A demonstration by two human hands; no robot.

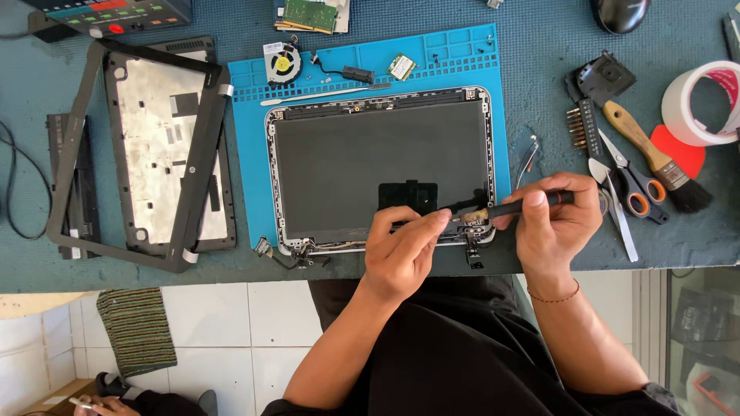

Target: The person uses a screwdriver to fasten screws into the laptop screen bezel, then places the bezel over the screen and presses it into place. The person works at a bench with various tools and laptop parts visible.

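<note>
While the screwdriver (509, 208) lies nearly level across the lower right corner of the laptop panel (381, 166), its tip sits at the right hinge (476, 225), where we take a screw to be. Our right hand (556, 219) is closed round the black handle, thumb and forefinger near the top end. Our left hand (402, 245) pinches the shaft close to the tip, fingertips touching it, steadying rather than turning.

Panel sits face-up on the blue mat (250, 139), lower edge just at the front edge of the surface (539, 115). A small black square piece (408, 194) rests on the panel just above the left hand.

For doing this well, we judge:
- the tool looks too flat; raise the handle so the tip meets the screw head squarely, or it may slip and scar the bezel.
- keep left fingertips low on the shaft as a guide, with downward press coming from the right palm.
- turn slowly; the hinge is close to the edge of the surface, and a loose screw could roll off to the floor.
- park freed screws in the mat's tray slots.

Round about: fan (281, 62) and small card (401, 66) at the mat's top, bezel frame (139, 146) at left, scissors (634, 189), brush (655, 158) and tape roll (697, 104) at right.
</note>
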